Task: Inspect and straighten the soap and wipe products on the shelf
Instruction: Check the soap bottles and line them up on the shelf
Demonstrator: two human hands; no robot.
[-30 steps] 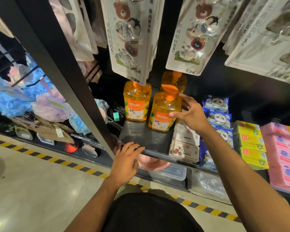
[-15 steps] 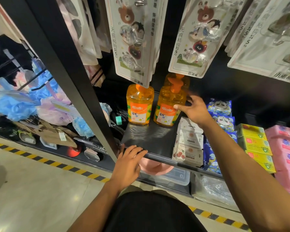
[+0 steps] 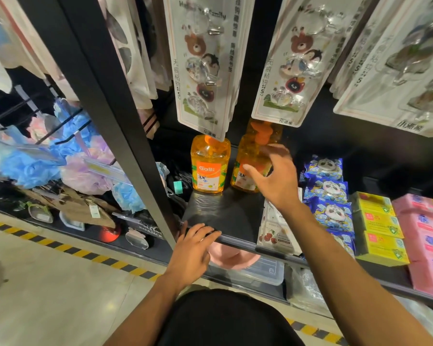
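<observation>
Shelf (image 3: 220, 216), black, smooth, faintly reflective. Far end: two orange soap bottles, translucent plastic, rounded shoulders, pump tops, standing upright side by side. Left bottle (image 3: 209, 166) label facing forward. Right bottle (image 3: 248, 156) partly hidden behind right hand (image 3: 275, 178); grip wide, fingers spread just in front of it, holding nothing; contact cannot be told. Left hand (image 3: 193, 253) flat on the shelf's near edge, fingers loosely extended, bracing. Step judged: soap straightening in hand. Next move likely calls for squaring the right bottle, then the soft wipe packs (image 3: 329, 191) stacked to the right; boxed soaps (image 3: 378, 228) beyond.
</observation>
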